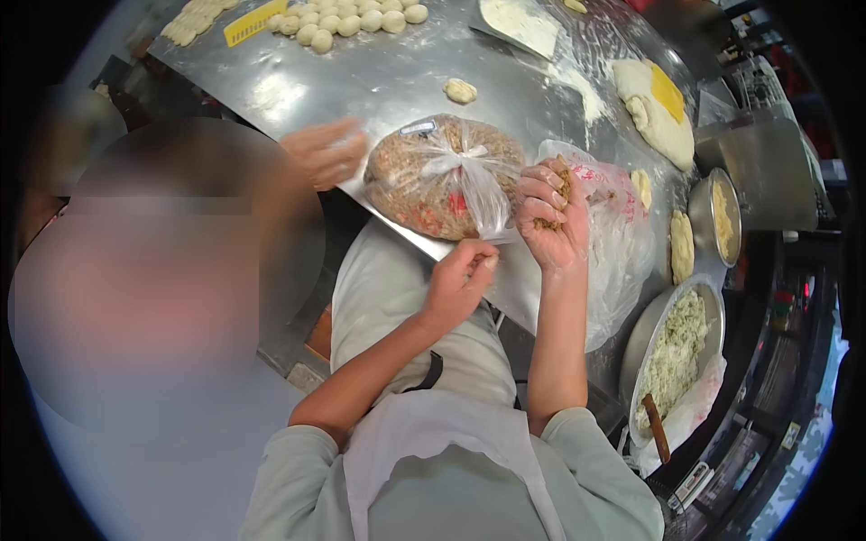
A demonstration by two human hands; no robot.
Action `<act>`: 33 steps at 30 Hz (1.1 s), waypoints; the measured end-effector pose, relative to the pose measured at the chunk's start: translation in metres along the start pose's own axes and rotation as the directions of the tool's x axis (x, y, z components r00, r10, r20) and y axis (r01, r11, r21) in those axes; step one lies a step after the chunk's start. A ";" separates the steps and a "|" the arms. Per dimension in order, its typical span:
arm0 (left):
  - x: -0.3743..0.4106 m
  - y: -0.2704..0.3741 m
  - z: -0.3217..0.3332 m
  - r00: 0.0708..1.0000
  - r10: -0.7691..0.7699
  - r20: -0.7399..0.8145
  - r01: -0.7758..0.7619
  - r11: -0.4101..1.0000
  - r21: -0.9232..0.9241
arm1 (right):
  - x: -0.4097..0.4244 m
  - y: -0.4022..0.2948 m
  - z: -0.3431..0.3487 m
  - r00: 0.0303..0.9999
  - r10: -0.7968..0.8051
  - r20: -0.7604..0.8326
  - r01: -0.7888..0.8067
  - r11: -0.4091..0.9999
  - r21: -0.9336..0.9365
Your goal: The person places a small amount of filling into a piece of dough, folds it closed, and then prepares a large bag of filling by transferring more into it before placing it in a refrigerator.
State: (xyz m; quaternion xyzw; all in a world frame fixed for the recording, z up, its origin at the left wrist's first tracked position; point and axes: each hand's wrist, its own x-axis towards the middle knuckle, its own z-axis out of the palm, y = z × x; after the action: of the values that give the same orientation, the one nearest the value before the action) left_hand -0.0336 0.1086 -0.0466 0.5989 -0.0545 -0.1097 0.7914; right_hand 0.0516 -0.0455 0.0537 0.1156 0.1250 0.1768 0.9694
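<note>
My right hand [553, 213] is raised over the table's near edge, fingers curled around a clump of brown crumbly filling [563, 186]. Flour whitens its fingers. To its lower left, my left hand [463, 278] is above my lap with fingers curled; whether something small is pinched at the pale fingertips is unclear. Just beyond both hands sits a knotted clear plastic bag of brown flaky food [409, 179], red bits showing inside. A crumpled clear bag with red print [616, 250] lies beside my right wrist.
A co-worker's blurred hand [328, 152] is left of the knotted bag. The steel table [379, 81] holds several dough balls [348, 26], a dough piece [460, 90], a large dough slab [653, 115] with a yellow scraper [668, 93], and a bowl of green-white filling [626, 365].
</note>
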 end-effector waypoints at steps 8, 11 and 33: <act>0.015 0.077 -0.067 0.974 0.181 -0.133 -0.106 0.893 0.438 | -0.006 -0.015 -0.012 0.998 -0.063 -0.027 0.063 0.998 -0.006; 0.061 0.117 -0.068 0.941 0.265 -0.208 -0.086 0.786 0.612 | -0.008 -0.014 -0.012 0.998 -0.056 -0.032 0.057 0.998 0.018; 0.139 0.227 -0.014 0.967 0.256 0.017 -0.240 0.877 0.417 | -0.021 -0.025 -0.015 1.000 -0.027 0.009 0.027 0.998 0.059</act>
State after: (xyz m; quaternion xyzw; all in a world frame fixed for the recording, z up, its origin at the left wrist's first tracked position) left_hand 0.1289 0.1474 0.1607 0.7436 -0.1375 0.0180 0.6541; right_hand 0.0361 -0.0731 0.0375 0.1434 0.1269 0.1593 0.9685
